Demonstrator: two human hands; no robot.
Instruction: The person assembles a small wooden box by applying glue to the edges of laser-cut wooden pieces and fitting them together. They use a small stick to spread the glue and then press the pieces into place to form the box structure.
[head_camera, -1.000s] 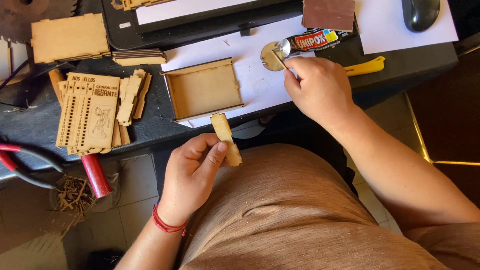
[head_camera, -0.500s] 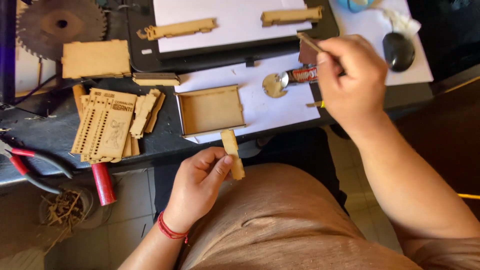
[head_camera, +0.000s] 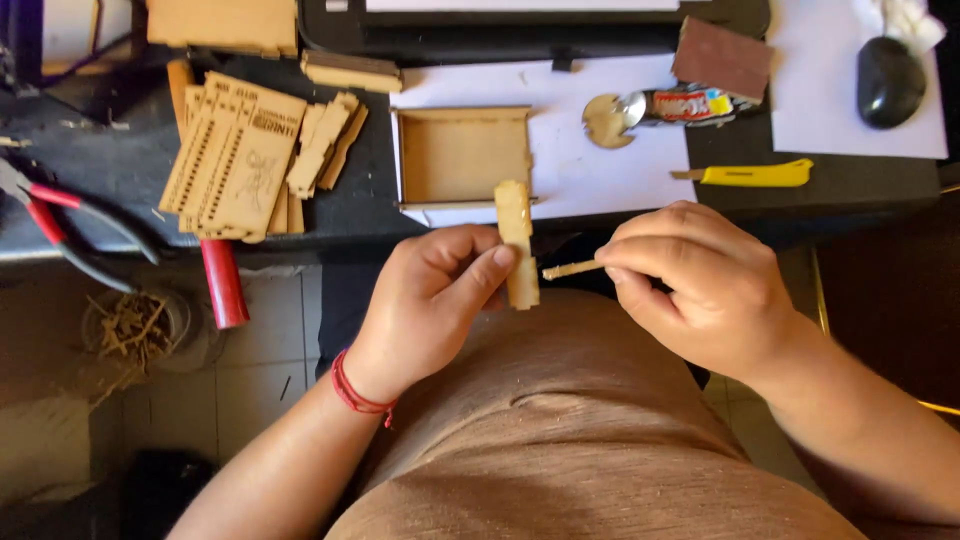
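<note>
So the left hand (head_camera: 435, 290) has its fingers and thumb pinched around a small flat wooden piece (head_camera: 516, 243), holding it upright over the lap just in front of the desk edge. The right hand (head_camera: 700, 285) is closed on a thin wooden stick (head_camera: 570, 269), whose tip points left and sits just beside the lower part of that piece; can't tell if it's actually touching. Right behind the held piece, on white paper, there's an open shallow wooden tray (head_camera: 462, 158). Further out from the left hand is a stack of laser-cut wooden sheets (head_camera: 240, 155) and red-handled pliers (head_camera: 70, 225). Beyond the right hand: a yellow utility knife (head_camera: 755, 175) and a glue tube (head_camera: 685, 105).
</note>
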